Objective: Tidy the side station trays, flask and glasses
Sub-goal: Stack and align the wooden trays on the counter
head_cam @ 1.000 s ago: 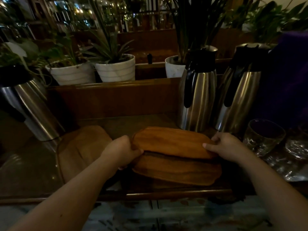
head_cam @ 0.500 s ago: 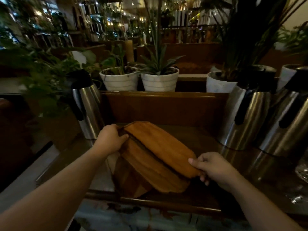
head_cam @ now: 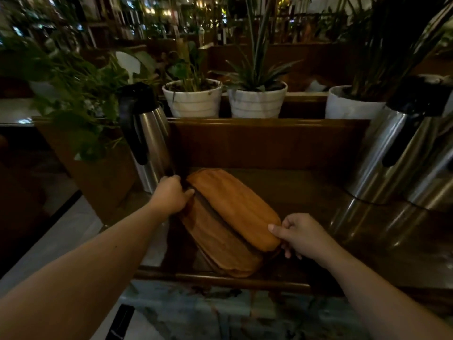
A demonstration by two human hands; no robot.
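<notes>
A stack of oval wooden trays (head_cam: 232, 209) lies slanted on the dark side-station top, its long axis running from far left to near right. My left hand (head_cam: 170, 196) grips the far left end of the stack. My right hand (head_cam: 300, 235) pinches the near right end of the top tray. A steel flask with a black handle (head_cam: 147, 133) stands just behind my left hand. Two more steel flasks (head_cam: 402, 153) stand at the right. No glasses are in view.
A wooden back wall (head_cam: 267, 141) closes the station behind the trays, with white plant pots (head_cam: 256, 101) on the ledge above. Leafy plants (head_cam: 81, 99) crowd the left. A raised wooden lip (head_cam: 220, 279) runs along the front edge.
The stack has moved left across the station and turned from lying crosswise to a slanted line, both hands still on it. My view has swung left, so the glasses have left the frame.
</notes>
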